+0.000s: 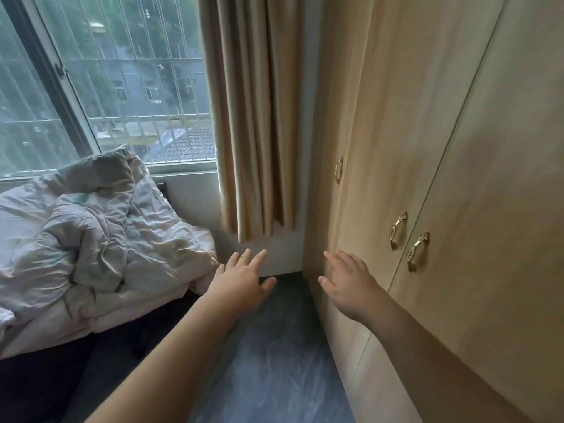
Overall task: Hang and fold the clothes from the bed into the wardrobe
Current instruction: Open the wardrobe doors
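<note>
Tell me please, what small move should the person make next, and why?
Probably lift the right hand to the nearest brass handle and pull that wardrobe door open. The doors in view look shut, and both the right hand and the left hand are open and hold nothing, so no clothes can go in yet.

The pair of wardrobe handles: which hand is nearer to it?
Right. The right hand hovers open by the wardrobe door, left of the pair of handles; the left hand is farther left, over the floor by the bed.
</note>
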Motion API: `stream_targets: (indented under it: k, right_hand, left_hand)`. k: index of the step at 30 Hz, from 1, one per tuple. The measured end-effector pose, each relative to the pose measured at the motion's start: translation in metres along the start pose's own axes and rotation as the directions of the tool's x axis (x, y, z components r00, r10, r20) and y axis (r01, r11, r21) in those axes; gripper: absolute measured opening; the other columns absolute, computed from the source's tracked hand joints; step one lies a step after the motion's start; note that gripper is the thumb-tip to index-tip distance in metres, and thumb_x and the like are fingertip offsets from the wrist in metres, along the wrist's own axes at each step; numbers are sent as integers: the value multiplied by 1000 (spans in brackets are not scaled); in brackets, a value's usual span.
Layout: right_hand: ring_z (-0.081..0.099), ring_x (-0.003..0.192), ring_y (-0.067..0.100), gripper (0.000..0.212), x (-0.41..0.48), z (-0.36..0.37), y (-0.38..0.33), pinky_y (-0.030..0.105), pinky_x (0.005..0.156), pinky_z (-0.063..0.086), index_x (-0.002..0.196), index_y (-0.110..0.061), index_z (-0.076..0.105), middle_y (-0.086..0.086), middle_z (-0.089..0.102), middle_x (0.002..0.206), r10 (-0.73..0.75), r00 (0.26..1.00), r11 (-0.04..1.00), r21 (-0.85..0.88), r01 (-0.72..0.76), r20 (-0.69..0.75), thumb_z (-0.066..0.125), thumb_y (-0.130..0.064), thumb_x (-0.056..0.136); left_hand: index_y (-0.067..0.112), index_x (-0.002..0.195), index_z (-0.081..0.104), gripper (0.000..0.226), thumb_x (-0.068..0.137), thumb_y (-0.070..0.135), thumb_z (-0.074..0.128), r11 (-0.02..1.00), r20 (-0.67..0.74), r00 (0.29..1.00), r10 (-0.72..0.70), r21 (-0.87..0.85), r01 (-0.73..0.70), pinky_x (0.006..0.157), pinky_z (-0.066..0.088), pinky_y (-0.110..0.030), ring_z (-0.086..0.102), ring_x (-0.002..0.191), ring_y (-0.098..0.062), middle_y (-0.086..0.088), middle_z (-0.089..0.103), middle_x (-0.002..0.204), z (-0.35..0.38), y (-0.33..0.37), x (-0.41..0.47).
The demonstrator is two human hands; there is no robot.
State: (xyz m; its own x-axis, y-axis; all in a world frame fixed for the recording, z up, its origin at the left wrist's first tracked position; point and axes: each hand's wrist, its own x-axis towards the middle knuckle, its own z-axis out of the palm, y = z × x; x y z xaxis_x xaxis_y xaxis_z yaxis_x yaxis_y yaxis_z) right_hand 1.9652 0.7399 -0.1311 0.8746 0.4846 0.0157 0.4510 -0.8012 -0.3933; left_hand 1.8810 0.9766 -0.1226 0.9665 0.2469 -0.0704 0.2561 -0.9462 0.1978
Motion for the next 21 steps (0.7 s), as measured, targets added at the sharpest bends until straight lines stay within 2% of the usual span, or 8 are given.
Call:
stream_targets:
  k: [8, 14, 21]
  right_hand:
    - [10, 151, 23, 65, 115, 4, 33, 39, 123, 13, 156, -26, 22, 4, 19, 164, 131, 989, 991, -6, -132, -69, 38, -51, 99]
    - [10, 151, 24, 65, 197, 4, 68, 41, 122, 16, 156, -28, 18, 1, 16, 165, 205, 974, 978, -11, -207, -100, 35, -54, 99]
    - [10, 151, 22, 63, 233, -14, 82, 41, 123, 16, 156, -28, 18, -1, 18, 164, 313, 934, 947, -22, -321, -171, 35, -53, 100]
  left_hand:
    - [37, 158, 2, 74, 97, 62, 37, 982, 86, 980, 182, 28, -185, 122, 13, -52, 5, 154, -27, 1, 5, 168, -8, 15, 159]
    - [34, 158, 3, 75, 97, 56, 41, 950, 76, 949, 306, 48, -310, 122, 16, -53, 6, 154, -29, -1, 7, 168, -9, 37, 273]
    - [37, 155, 4, 73, 95, 65, 34, 857, 114, 854, 507, 39, -514, 120, 18, -56, 8, 153, -31, -1, 11, 167, 8, 84, 371]
